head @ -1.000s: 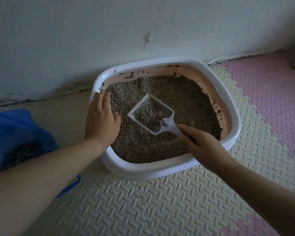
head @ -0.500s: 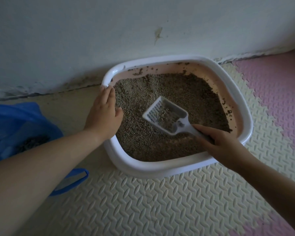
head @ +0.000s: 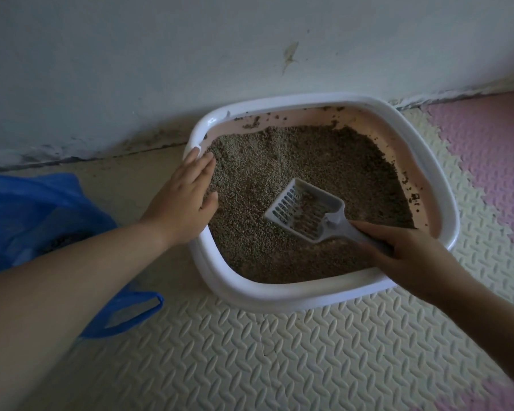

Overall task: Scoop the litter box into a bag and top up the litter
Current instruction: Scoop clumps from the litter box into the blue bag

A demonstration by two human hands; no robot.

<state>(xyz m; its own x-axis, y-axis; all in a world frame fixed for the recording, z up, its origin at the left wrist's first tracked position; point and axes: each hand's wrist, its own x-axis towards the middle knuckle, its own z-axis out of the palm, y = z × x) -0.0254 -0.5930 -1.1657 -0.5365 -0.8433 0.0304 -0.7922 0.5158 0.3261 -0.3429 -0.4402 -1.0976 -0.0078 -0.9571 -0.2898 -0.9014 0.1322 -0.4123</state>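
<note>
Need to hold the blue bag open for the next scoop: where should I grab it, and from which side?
Take the blue bag by its handle loop, from the side facing the litter box. That loop lies spread open on the mat, free of the bag's slack body, so fingers can hook through. The left hand, resting on the box's rim, is nearest.

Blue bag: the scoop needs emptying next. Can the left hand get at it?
Probably yes. The left hand rests flat on the box rim, holding nothing, and the bag sits on the floor just left of it, nothing between them.
</note>
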